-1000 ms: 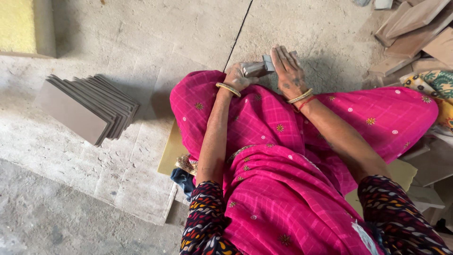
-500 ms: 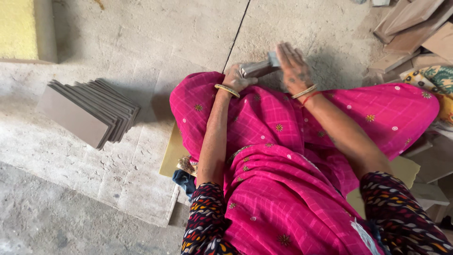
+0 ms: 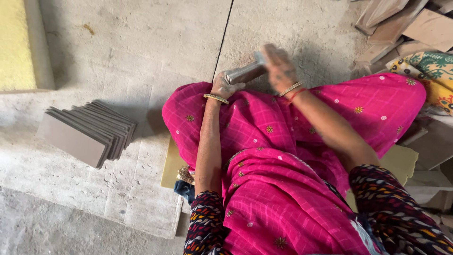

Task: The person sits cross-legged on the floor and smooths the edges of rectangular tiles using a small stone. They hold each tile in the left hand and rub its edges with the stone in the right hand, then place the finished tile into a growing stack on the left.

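Two hands at work, and we sweep in from the left: a yellow foam slab (image 3: 16, 45) at the frame's edge, then a fanned stack of flat grey-brown rectangular tiles (image 3: 87, 132) lying on the rough concrete floor (image 3: 141, 42), well apart from the action. Now the middle: the left hand (image 3: 225, 86), gold bangle at the wrist, has its grip pinched around the near end of a single grey-brown rectangular tile piece (image 3: 245, 73), held just above the knee of the bright pink patterned garment (image 3: 283, 189). On its far end sits the right hand (image 3: 279, 63), blurred with motion, fingers laid over the top and seemingly pressed on it. My read: this is a rubbing or smoothing pass on one piece, and the next stroke would want the left hand steady while the right travels along the face. Far right, a jumble of brown slabs (image 3: 401, 23) and a flowered cloth (image 3: 432, 71), both cut off. Whether the right palm holds a tool is lost in the blur; the tile's far end is hidden beneath it.
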Motion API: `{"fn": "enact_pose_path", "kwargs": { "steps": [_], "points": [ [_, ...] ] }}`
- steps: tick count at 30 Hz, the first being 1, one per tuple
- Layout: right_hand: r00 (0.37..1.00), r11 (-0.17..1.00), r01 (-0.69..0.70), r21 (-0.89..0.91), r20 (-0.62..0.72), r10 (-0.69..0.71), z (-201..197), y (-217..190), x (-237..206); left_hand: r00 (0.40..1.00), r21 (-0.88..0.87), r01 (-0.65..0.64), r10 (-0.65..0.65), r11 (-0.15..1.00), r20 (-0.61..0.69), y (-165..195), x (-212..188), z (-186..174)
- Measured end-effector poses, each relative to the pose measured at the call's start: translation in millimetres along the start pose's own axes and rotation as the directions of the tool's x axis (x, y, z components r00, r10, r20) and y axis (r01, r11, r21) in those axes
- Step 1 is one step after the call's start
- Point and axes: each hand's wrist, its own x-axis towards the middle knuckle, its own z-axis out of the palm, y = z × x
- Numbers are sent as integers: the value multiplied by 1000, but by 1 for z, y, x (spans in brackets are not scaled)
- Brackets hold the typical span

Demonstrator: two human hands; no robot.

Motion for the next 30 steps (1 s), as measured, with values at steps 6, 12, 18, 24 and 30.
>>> {"fn": "enact_pose_path", "kwargs": {
  "steps": [6,12,18,24,30],
  "points": [
    [941,703,-321,635,131,311,2,51,-10,999,88,34,-35,996,2,12,-2,2],
    [964,663,-168,730,-17,264,-39,41,1,998,510,40,-63,859,27,17,6,10],
    [975,879,-21,476,-184,124,-58,-33,12,984,543,106,-166,833,62,26,17,11],
    [921,955,282,97,-307,-240,-42,-127,-3,932,-138,-361,363,922,-15,-9,5,17],
    [938,958,276,-82,-196,-287,-43,-132,-11,890,-255,-441,456,860,0,-18,3,17]
  ]
}}
